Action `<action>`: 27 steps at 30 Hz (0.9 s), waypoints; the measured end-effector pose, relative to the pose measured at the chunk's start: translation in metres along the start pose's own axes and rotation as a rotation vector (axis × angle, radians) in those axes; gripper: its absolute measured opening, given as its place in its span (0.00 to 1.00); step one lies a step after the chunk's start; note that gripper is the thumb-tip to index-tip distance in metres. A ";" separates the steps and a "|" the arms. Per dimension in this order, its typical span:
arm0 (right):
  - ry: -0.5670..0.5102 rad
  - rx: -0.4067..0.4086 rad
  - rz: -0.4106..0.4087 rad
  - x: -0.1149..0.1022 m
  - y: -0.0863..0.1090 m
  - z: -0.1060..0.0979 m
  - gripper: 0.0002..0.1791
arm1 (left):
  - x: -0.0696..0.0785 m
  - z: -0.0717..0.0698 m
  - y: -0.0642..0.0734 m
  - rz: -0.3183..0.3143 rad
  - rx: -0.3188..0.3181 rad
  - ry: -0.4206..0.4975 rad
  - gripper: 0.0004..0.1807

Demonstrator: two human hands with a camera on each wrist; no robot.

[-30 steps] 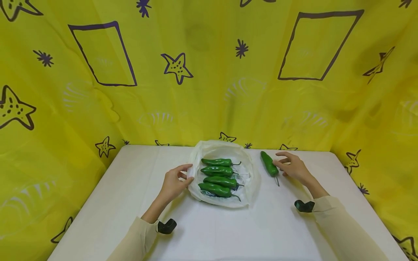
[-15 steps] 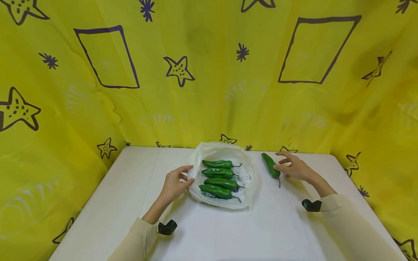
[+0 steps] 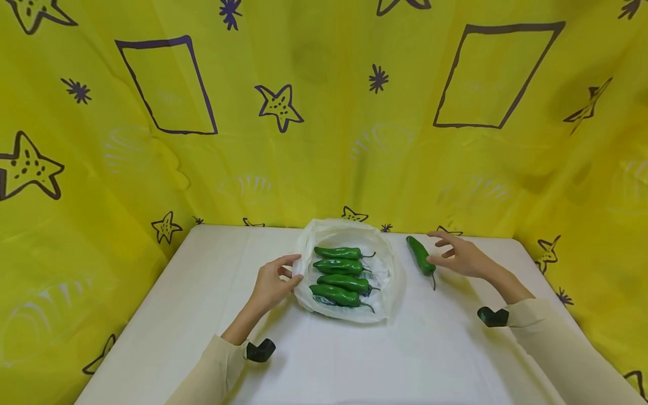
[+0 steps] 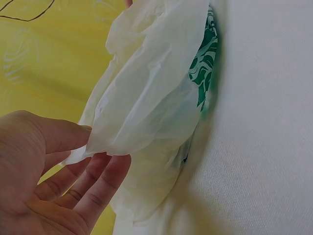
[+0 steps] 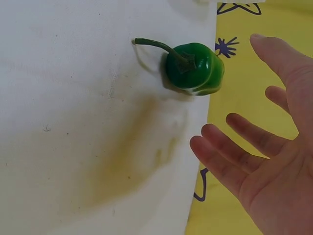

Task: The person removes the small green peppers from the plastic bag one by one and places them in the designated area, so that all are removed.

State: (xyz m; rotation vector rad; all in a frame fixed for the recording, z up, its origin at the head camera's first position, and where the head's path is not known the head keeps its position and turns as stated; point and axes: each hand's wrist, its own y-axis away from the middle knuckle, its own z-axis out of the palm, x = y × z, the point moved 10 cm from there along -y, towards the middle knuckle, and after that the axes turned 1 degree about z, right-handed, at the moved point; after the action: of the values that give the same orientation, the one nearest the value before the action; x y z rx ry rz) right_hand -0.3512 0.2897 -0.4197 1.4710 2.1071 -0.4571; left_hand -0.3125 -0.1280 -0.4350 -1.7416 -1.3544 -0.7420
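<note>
A whitish plastic bag (image 3: 392, 298) sits on the table with its mouth rolled wide. Inside it several green chili peppers (image 3: 340, 267) lie side by side, stems to the right. At the bag's left rim my left hand (image 3: 271, 284) pinches the edge between thumb and fingers; in the left wrist view the bag's side (image 4: 146, 117) shows a green leafy print. To the right of the bag, a single green pepper (image 3: 419, 253) lies on the table, stem towards me. Beside it my right hand (image 3: 463, 257) hovers with spread, relaxed fingers, holding nothing.
A white-covered table (image 3: 354, 365) bears everything. Behind it and along both sides hangs a yellow curtain (image 3: 324, 157) printed with dark stars and frames. A black wrist device (image 3: 492, 316) is on the right arm, another black device (image 3: 260, 350) on the left.
My right hand has drawn slightly right, away from the single pepper, and its forearm has swung right. The left hand keeps its pinch on the bag; the peppers lie as before.
</note>
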 end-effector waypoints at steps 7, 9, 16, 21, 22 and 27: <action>0.037 0.040 -0.072 -0.015 0.004 -0.009 0.38 | 0.000 0.000 -0.001 -0.008 0.000 0.006 0.26; 0.046 0.044 -0.083 -0.018 0.004 -0.010 0.38 | 0.000 0.000 -0.001 -0.010 0.000 0.003 0.26; 0.061 0.045 -0.116 -0.026 0.002 -0.013 0.38 | 0.000 0.000 -0.001 -0.024 0.004 0.007 0.26; 0.061 0.037 -0.117 -0.034 0.000 -0.016 0.38 | -0.001 0.000 -0.001 -0.027 0.007 0.009 0.26; 0.063 0.036 -0.119 -0.036 0.000 -0.017 0.38 | -0.001 0.000 -0.002 -0.027 0.006 0.010 0.26; 0.082 0.036 -0.144 -0.048 0.000 -0.019 0.38 | -0.001 0.001 -0.001 -0.031 0.002 0.011 0.27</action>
State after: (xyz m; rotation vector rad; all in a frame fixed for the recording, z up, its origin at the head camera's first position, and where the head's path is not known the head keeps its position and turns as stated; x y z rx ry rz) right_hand -0.3426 0.2634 -0.3763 1.3852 2.2908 -0.4983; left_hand -0.3140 -0.1279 -0.4361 -1.7158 -1.3770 -0.7666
